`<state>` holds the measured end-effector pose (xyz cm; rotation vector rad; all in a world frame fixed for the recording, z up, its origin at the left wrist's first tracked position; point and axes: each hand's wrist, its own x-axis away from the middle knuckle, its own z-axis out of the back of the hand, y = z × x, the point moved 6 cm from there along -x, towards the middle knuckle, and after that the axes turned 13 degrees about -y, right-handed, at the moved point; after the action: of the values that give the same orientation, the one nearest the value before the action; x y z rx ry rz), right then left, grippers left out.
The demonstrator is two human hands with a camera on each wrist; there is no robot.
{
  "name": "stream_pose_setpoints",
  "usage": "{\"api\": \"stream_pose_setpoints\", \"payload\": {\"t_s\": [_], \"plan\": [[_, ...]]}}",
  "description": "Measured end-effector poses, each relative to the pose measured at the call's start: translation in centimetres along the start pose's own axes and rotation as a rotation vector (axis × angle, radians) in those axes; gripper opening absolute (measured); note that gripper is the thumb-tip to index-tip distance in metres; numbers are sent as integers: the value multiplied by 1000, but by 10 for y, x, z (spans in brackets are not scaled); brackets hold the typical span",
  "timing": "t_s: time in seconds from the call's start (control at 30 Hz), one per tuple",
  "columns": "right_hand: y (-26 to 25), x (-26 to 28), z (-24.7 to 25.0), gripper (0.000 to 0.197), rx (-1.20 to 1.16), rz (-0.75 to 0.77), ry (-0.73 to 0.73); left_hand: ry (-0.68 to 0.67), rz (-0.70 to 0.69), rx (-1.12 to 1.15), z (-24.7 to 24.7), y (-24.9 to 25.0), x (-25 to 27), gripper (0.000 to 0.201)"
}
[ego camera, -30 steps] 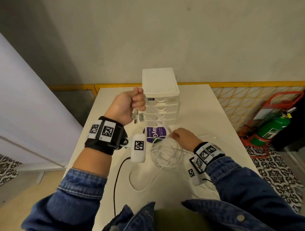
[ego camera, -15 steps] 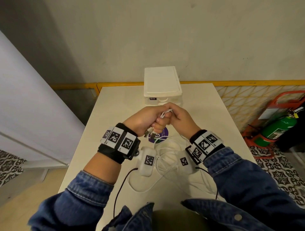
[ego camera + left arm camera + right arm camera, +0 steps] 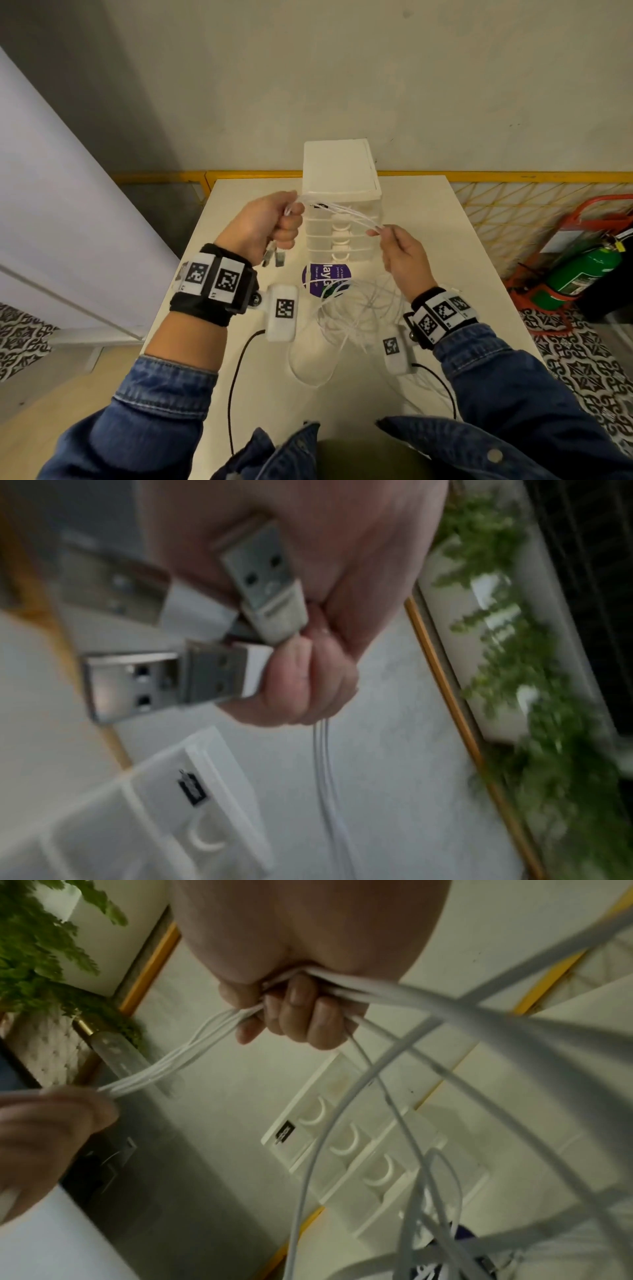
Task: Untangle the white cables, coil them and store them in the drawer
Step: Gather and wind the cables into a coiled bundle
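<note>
— Where are the white cables [image 3: 342, 216]?
— Stretched thin between fists, before the plastic drawer unit [image 3: 342, 192]. Left hand [image 3: 270, 222] clenches them, metal USB plugs [image 3: 137, 680] poking out; right hand [image 3: 400, 253] grips the strands. Loose loops lie on the table [image 3: 428, 212].

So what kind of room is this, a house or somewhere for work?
Probably a workplace or workshop corner, not a home: a green fire extinguisher on a red stand, yellow railing, bare wall, and a plain table with a drawer unit.

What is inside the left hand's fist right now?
The left hand grips several white cables. Their USB plugs stick out below the fist, and the strands run on to the right hand. How they cross inside the fist is hidden.
</note>
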<state>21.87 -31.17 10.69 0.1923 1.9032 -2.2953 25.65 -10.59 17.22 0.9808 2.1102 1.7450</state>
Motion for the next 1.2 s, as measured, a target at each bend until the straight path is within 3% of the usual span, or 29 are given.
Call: {"api": "stream_pose_setpoints", "payload": {"t_s": [0.07, 0.13, 0.2, 0.27, 0.33, 0.5, 0.63, 0.7, 0.77, 0.87, 0.97, 1.07, 1.2], "plan": [[5, -5, 15, 23, 46, -20, 73, 89, 53, -187, 4, -9, 0, 39], [11, -7, 23, 19, 91, -28, 141, 75, 47, -212, -2, -13, -1, 37], [16, -7, 21, 20, 160, -28, 130, -65, 1, -25, -18, -13, -3, 38], [23, -5, 4, 24, 248, -30, 21, -184, -101, 180, -33, -3, -5, 39], [29, -1, -20, 28, 276, -58, -116, -183, -242, 339, -39, 8, -10, 40], [38, 18, -58, 29, 196, -168, -338, 25, -580, 633, -13, 28, -19, 36], [31, 22, -65, 29, 248, -199, -457, 224, -760, 577, 12, 24, -17, 29], [15, 23, -70, 28, 254, -162, -515, 318, -783, 391, 18, 20, -15, 27], [2, 23, -75, 25, 241, -128, -570, 373, -741, 65, 16, 18, -15, 26], [-9, 22, -75, 23, 199, -128, -624, 361, -528, -449, 9, 9, -20, 27], [-25, 17, -69, 23, 140, -69, -597, 172, -235, -780, 1, -18, -31, 30], [-30, 9, -59, 23, 207, 25, -507, 28, 25, -861, -1, -42, -33, 31], [-28, 1, -36, 14, 272, 132, -301, -230, 104, -588, -17, -56, -30, 43]]}}
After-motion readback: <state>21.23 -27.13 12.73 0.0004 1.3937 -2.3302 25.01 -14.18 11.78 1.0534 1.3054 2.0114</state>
